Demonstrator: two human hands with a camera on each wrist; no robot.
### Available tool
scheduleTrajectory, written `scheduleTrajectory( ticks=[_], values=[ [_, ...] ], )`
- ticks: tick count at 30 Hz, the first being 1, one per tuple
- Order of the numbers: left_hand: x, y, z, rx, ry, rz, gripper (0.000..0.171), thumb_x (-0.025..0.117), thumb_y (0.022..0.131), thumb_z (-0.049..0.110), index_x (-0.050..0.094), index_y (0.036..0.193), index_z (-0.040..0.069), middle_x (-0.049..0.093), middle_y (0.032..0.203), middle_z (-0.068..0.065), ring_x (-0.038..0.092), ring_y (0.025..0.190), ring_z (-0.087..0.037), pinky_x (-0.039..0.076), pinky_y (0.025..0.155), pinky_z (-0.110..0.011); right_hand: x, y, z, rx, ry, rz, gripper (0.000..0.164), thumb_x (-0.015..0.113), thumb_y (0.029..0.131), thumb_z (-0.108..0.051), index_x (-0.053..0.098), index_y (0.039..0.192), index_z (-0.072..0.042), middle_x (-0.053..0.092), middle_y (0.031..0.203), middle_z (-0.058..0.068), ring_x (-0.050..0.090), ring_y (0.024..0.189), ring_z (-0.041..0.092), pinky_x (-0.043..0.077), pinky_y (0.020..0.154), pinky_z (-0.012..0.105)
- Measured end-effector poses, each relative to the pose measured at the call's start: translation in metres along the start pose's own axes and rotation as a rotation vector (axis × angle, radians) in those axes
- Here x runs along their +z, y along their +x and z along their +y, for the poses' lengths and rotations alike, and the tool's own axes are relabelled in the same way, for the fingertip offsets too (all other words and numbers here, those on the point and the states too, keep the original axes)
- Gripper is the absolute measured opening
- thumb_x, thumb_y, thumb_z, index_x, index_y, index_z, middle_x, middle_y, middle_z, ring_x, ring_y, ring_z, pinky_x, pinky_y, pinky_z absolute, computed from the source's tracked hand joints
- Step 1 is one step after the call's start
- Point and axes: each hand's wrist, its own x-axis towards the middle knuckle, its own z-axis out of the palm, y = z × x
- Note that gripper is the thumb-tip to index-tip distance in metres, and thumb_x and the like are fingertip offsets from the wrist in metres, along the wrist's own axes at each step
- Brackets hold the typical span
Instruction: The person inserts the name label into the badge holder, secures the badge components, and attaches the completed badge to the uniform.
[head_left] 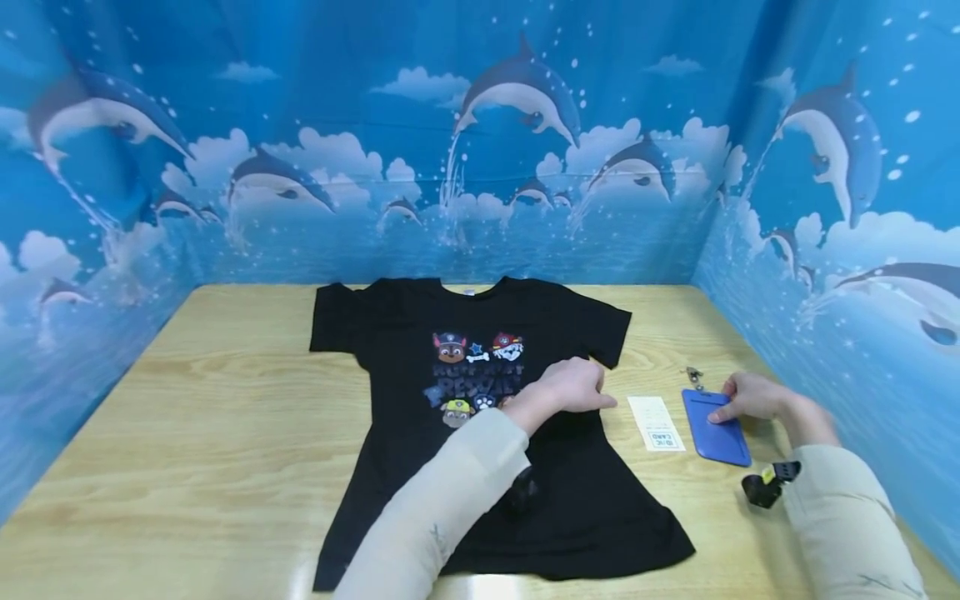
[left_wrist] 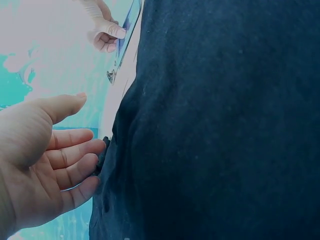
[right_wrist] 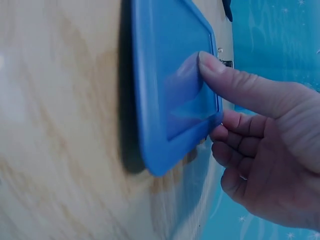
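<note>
In the head view my right hand point(head_left: 761, 398) pinches the edge of a blue ID card holder point(head_left: 716, 435) on the table's right side. The right wrist view has the thumb on the holder's clear window point(right_wrist: 185, 100), fingers beneath, and one edge raised off the wood. A small metal clip point(head_left: 694, 377) hangs at the holder's top. Left of it lies a white paper card point(head_left: 656, 423) with blue print. My left hand point(head_left: 566, 387) is over the right side of a black T-shirt point(head_left: 397, 375); its fingers point(left_wrist: 75, 155) are loosely bent and hold nothing.
The shirt is spread out with its neck at the far edge and cartoon dogs point(head_left: 450, 347) printed on its chest. Under everything is a light wooden table point(head_left: 202, 400). A blue dolphin-print curtain point(head_left: 337, 242) encloses the back and sides.
</note>
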Motion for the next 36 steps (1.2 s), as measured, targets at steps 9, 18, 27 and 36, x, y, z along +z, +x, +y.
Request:
scheduleTrajectory(
  ticks=[9, 18, 27, 36],
  values=[
    [0.0, 0.003, 0.001, 0.026, -0.033, 0.014, 0.04, 0.06, 0.087, 0.045, 0.047, 0.062, 0.016, 0.032, 0.05, 0.006, 0.033, 0.044, -0.009, 0.029, 0.045, -0.022, -0.002, 0.002, -0.011, -0.015, 0.011, 0.04, 0.064, 0.079, 0.072, -0.03, 0.046, 0.103, 0.016, 0.05, 0.088, 0.014, 0.047, 0.081, 0.025, 0.041, 0.068, 0.033],
    [0.002, 0.008, 0.01, 0.035, -0.014, 0.032, 0.034, 0.06, 0.087, 0.044, 0.05, 0.069, 0.017, 0.035, 0.057, 0.007, 0.033, 0.051, -0.009, 0.029, 0.049, -0.021, 0.0, 0.003, -0.014, -0.046, 0.064, 0.021, 0.069, 0.075, 0.076, -0.021, 0.04, 0.118, 0.021, 0.044, 0.08, 0.008, 0.044, 0.075, 0.02, 0.037, 0.066, 0.033],
    [0.01, 0.016, 0.018, 0.011, -0.025, 0.071, 0.033, 0.06, 0.087, 0.045, 0.062, 0.11, 0.021, 0.06, 0.105, 0.011, 0.052, 0.073, -0.005, 0.041, 0.064, -0.021, -0.002, 0.001, -0.013, -0.029, 0.007, 0.021, 0.063, 0.074, 0.078, -0.027, 0.047, 0.118, 0.015, 0.054, 0.093, 0.018, 0.051, 0.084, 0.027, 0.042, 0.069, 0.036],
    [0.017, 0.022, 0.031, 0.007, -0.055, 0.083, 0.03, 0.061, 0.087, 0.043, 0.064, 0.109, 0.022, 0.061, 0.1, 0.012, 0.05, 0.071, -0.004, 0.04, 0.061, -0.02, -0.003, -0.002, -0.009, -0.043, 0.018, 0.09, 0.049, 0.069, 0.082, -0.022, 0.053, 0.11, 0.015, 0.06, 0.095, 0.022, 0.057, 0.087, 0.03, 0.045, 0.074, 0.042]
  ],
)
